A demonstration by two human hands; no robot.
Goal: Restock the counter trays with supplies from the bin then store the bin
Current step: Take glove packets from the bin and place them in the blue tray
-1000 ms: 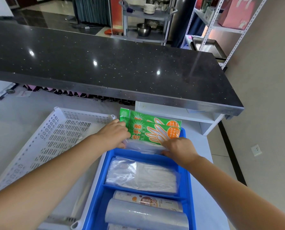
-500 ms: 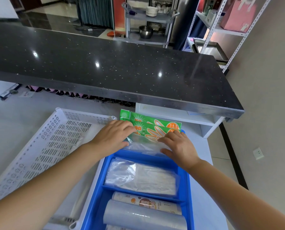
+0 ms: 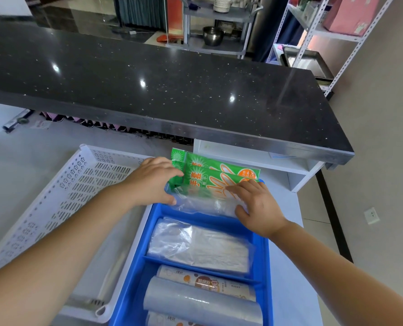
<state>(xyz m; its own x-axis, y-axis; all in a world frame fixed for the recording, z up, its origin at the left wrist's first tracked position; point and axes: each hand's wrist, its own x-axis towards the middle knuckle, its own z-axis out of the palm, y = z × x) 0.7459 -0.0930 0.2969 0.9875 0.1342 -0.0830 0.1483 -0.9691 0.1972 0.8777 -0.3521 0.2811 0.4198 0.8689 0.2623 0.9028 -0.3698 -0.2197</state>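
Left hand (image 3: 153, 182) curled over the left end of the green glove packs (image 3: 219, 177), thumb on the clear packet (image 3: 207, 205). Right hand (image 3: 257, 205) lay flat on both, fingers spread. I counted at least two glossy packs, upright in the far compartment of the blue tray (image 3: 264, 255), centre frame. One crinkled clear bag (image 3: 195, 248) in the middle compartment, three rolls (image 3: 203, 304) nearest. One white perforated bin (image 3: 55, 196) at left.

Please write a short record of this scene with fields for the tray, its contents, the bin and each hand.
tray: blue plastic divided tray
far compartment: green glove packets standing, clear plastic bag in front
middle compartment: flat clear packet
near compartment: plastic-film rolls
bin: white perforated plastic bin, left of tray
left hand: grips packets' left end
right hand: fingers flat on packets
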